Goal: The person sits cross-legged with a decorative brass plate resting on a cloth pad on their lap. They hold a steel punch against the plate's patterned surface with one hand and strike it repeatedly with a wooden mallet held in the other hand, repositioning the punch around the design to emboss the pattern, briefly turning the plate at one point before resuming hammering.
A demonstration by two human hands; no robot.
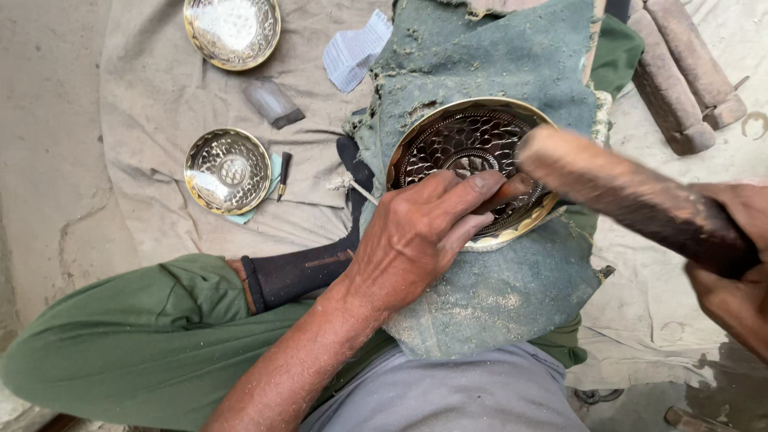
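Brass bowls — 3: left hand (416,240) pinches a punch (506,192) on 1 (472,144); right hand (732,264) grips a mallet (632,192).

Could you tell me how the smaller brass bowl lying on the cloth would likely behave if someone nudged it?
The smaller brass bowl looks like stiff, thin hammered metal, so probably rigid and fairly light. Its rounded underside might rock rather than tip over. The wrinkled cloth beneath would likely stop it sliding far.
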